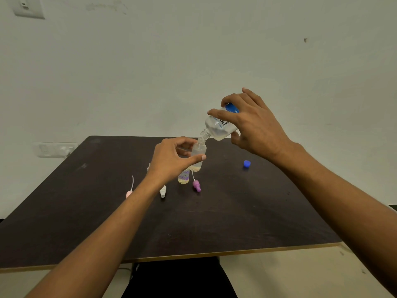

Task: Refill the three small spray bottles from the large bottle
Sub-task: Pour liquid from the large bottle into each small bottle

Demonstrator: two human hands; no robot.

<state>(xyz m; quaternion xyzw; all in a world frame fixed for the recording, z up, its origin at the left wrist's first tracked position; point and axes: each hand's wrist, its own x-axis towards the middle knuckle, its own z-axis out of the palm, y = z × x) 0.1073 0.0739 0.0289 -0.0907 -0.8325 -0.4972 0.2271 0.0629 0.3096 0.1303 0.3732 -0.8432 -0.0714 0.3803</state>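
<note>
Tilting a large clear plastic bottle with a blue label (pixel 219 125), the right hand (pixel 255 125) grips its body. Its neck meets the mouth of a small clear spray bottle (pixel 198 150), which the left hand (pixel 171 160) pinches above the dark tabletop (pixel 214 222). Both bottles look light and smooth, probably slippery when wet, so a firm hold on the sides suits them. Two small bottles show, the other a yellowish printed bottle (pixel 183 177). Three spray heads lie loose: pink (pixel 129 193), white (pixel 163 191) and purple (pixel 196 186). There is one blue cap (pixel 247 163).
</note>
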